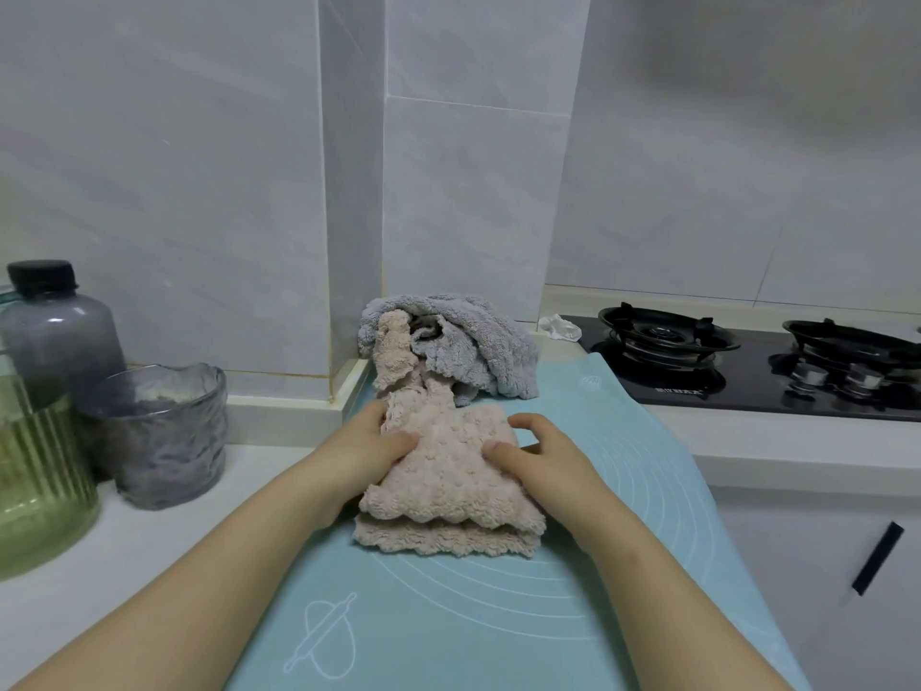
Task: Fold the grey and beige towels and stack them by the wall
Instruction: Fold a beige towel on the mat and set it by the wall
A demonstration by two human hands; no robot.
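A folded beige towel (448,486) lies on the light blue mat (498,615) in the middle of the counter. My left hand (364,451) grips its left side with the thumb on top. On the other edge my right hand (538,456) grips it, thumb on top and fingers curled over the far corner. Behind it, against the tiled wall, sits a crumpled heap of a grey towel (478,346) with another beige towel (398,356) tangled in its front left.
At the left stand a green ribbed glass jar (40,491), a grey bottle with a black cap (55,331) and a rippled glass cup (159,431). A black gas hob (747,361) fills the right. A small white rag (560,326) lies beside it.
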